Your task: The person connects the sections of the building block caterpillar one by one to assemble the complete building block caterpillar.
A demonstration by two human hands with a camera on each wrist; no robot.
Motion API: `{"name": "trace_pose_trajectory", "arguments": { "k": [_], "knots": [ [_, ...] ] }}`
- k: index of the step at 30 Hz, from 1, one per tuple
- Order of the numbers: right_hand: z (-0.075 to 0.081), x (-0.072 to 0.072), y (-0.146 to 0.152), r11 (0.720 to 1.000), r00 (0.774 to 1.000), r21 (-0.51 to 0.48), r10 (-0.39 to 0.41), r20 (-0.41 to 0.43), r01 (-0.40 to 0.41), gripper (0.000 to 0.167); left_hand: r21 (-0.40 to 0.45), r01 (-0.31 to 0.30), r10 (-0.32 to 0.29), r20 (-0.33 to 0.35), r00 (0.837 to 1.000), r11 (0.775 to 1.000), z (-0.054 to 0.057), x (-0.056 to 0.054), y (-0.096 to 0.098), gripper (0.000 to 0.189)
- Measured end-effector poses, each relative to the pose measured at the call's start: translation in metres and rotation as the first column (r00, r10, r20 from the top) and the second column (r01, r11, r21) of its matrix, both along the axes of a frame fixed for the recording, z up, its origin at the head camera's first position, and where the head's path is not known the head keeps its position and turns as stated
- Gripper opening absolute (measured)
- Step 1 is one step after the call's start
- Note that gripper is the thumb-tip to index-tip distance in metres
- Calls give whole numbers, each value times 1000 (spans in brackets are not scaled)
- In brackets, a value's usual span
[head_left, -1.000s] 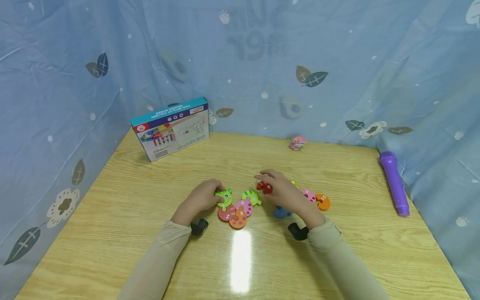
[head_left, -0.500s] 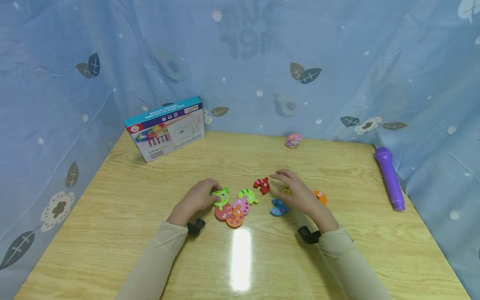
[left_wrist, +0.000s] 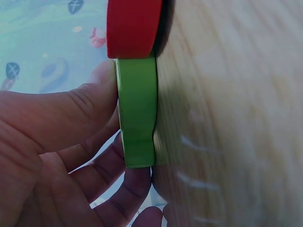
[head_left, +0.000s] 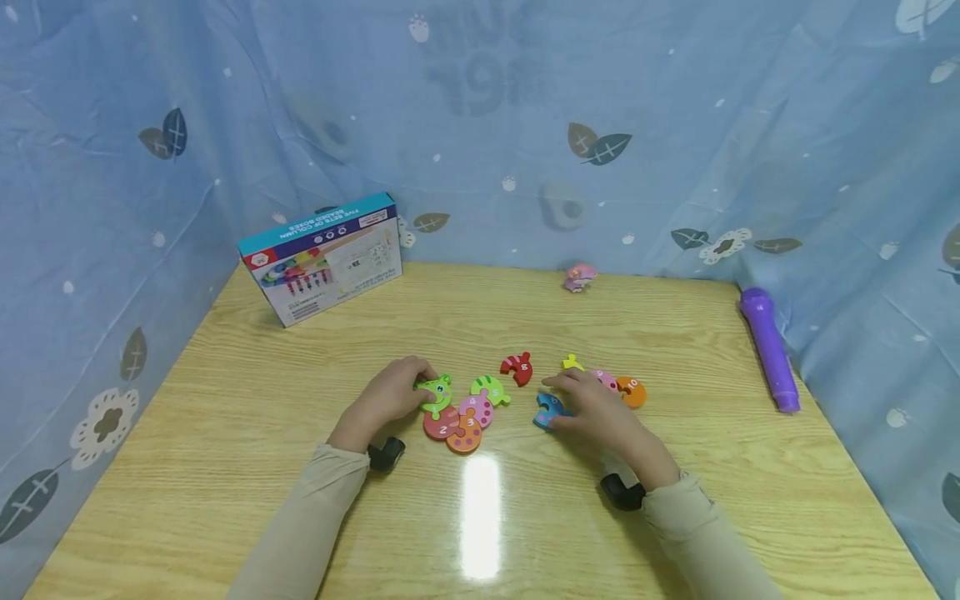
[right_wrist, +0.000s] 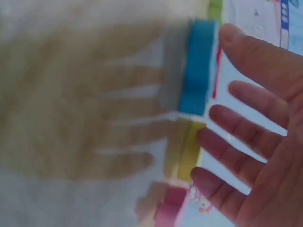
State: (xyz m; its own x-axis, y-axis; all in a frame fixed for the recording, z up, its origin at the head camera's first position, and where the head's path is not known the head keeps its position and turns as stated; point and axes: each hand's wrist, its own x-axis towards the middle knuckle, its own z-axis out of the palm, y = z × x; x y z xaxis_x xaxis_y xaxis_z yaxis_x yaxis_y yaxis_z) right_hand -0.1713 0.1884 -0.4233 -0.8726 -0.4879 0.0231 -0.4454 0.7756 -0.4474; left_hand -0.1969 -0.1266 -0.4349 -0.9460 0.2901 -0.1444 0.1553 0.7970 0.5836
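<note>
My left hand [head_left: 386, 399] pinches the green head piece [head_left: 435, 392] of a number caterpillar puzzle. In the left wrist view the thumb presses the green piece [left_wrist: 137, 109] from one side, and curled fingers show at its lower end. Joined to it are a dark red piece 2 [head_left: 439, 423], an orange piece 3 [head_left: 464, 435], a pink piece 4 [head_left: 477, 411] and a green piece 5 [head_left: 490, 389]. My right hand [head_left: 600, 410] hovers over a blue puzzle piece [head_left: 550, 410], fingers spread apart. In the right wrist view the thumb is close by the blue piece [right_wrist: 199, 66]; contact cannot be told.
A red piece 8 [head_left: 517, 368] lies between the hands. Beyond the right hand are a yellow piece [head_left: 572, 362], a pink piece [head_left: 604, 379] and an orange piece 10 [head_left: 632, 392]. A box [head_left: 322, 258], a pink figurine [head_left: 579, 277] and a purple microphone [head_left: 771, 350] stand or lie farther off.
My right hand has left the red piece 8 on the table and moved right and nearer to me, over the blue piece. The left hand has kept its hold on the green head piece.
</note>
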Motion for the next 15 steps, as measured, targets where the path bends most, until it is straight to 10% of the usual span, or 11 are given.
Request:
{"name": "trace_pose_trajectory", "arguments": {
  "k": [8,15],
  "knots": [
    [-7,3,-15,993,998,113,28,-50,-22,54,1,-9,9,4,1000,1000,0,1,-2,23],
    [-3,2,-34,999,999,1,51,-2,-51,52,0,7,-7,-7,1000,1000,0,-1,-2,23]
  ]
}}
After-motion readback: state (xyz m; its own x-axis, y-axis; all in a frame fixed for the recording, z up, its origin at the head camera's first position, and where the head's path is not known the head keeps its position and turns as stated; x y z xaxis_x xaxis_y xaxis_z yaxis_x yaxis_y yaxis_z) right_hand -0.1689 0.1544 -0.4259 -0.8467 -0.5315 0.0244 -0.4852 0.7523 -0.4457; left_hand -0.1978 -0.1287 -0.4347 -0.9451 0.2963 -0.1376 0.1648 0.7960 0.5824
